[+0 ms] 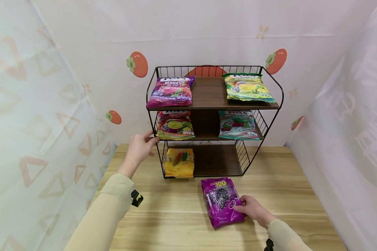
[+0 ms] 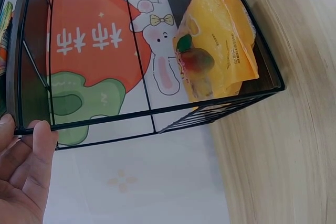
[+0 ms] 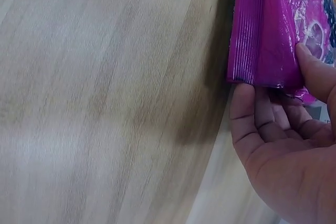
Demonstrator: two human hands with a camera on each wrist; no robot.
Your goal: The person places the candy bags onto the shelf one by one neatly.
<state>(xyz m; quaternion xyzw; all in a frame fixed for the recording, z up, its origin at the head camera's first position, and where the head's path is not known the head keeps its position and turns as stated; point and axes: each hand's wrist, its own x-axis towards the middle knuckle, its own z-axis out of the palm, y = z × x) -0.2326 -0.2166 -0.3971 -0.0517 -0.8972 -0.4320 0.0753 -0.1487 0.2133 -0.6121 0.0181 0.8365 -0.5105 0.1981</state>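
Note:
My right hand [image 1: 254,211] pinches the lower right edge of a purple grape candy bag [image 1: 221,202], thumb on its front and fingers beneath. In the right wrist view, the bag's crimped end [image 3: 245,40] shows above the wooden surface. With my left hand [image 1: 139,148] I hold the left side of a black wire rack [image 1: 213,108] at its middle shelf. The left wrist view has my thumb and fingers [image 2: 44,142] at the rack's frame. On the bottom shelf's left stands a yellow mango candy bag [image 1: 179,165].
A pink-purple berries bag [image 1: 171,92] and a yellow-green bag [image 1: 248,89] lie on the top shelf. The middle shelf bears a red fruits bag [image 1: 175,126] and a teal bag [image 1: 238,125]. Printed cloth [image 1: 91,21] hangs behind and beside the wooden table [image 1: 163,216].

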